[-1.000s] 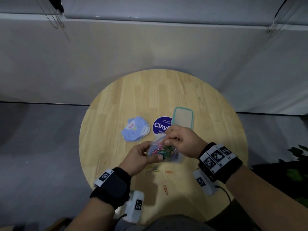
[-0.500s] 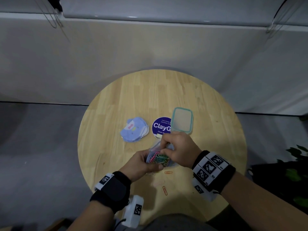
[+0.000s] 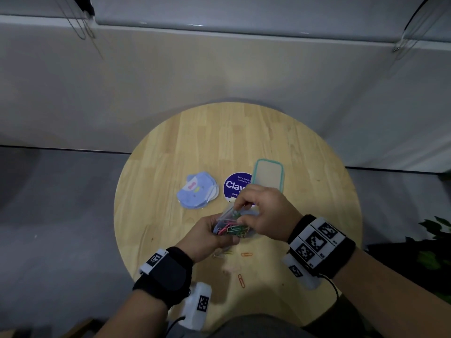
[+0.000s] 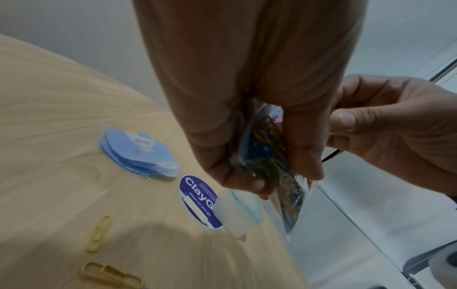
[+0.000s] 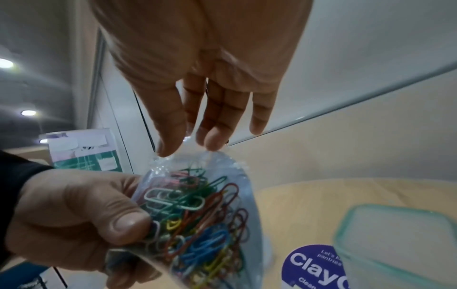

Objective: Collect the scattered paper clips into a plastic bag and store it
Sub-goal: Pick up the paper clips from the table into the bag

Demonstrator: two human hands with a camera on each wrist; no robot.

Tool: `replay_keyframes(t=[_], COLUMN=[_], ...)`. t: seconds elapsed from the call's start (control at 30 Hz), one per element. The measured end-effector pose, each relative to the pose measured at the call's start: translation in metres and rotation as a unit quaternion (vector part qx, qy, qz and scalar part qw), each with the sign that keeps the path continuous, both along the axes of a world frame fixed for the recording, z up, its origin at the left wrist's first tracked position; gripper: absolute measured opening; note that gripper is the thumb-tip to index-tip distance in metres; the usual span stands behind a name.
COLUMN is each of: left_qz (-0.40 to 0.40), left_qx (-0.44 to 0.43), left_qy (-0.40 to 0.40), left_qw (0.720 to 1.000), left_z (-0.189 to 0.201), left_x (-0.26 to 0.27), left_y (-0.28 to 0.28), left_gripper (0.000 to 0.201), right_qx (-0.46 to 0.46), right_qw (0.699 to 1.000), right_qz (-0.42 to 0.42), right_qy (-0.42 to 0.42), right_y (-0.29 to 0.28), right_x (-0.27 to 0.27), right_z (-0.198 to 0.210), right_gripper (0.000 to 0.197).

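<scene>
Holding the plastic bag (image 3: pixel 233 224) above the near half of the round table (image 3: pixel 305 147), we use both hands. Our left hand (image 3: pixel 207 236) has its thumb and fingers curled round the bag's lower end, where the paper clips (image 5: pixel 197 221) bunch together in many colors. Our right hand (image 3: pixel 262 212) pinches the bag's top edge with its fingertips (image 5: pixel 170 146). The bag's long side runs from our left hand up toward the far edge of the table, with its mouth at the far end.

Some loose clips (image 3: pixel 246 254) lie on the table near its close edge, just under our hands. Two yellow ones (image 4: pixel 108 273) lie touching each other. Farther out near the middle sit a blue sticker pack (image 3: pixel 196 192), a round purple sticker (image 3: pixel 234 186) and a clear box (image 3: pixel 268 173) with a green rim.
</scene>
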State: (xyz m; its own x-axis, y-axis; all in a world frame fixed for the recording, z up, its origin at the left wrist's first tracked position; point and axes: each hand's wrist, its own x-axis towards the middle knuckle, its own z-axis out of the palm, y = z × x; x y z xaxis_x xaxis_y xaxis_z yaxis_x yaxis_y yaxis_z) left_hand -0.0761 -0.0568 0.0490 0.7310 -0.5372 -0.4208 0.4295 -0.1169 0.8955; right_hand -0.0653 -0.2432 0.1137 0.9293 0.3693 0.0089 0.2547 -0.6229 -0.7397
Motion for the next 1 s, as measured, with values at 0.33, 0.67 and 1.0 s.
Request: replay_keyframes(t=[0.33, 0.67, 1.0], left_qz=[-0.003, -0.028, 0.009], left_qx=[-0.011, 0.041, 0.022], left_qy=[-0.002, -0.03, -0.026], left_qw=[1.0, 0.998, 0.999], left_z=[0.006, 0.004, 0.0], left_x=[0.0, 0.0, 0.002], left_y=[-0.004, 0.005, 0.005], left_gripper=[0.012, 0.013, 0.011], right_qx=[0.028, 0.021, 0.034], right_qw=[0.992, 0.987, 0.986], right_qz=[-0.005, -0.005, -0.015], right_qy=[0.121, 0.161, 0.163], right_y=[0.009, 0.017, 0.022], right_x=[-0.001, -0.001, 0.002], right_z=[-0.002, -0.007, -0.012], right_gripper=[0.021, 0.021, 0.015])
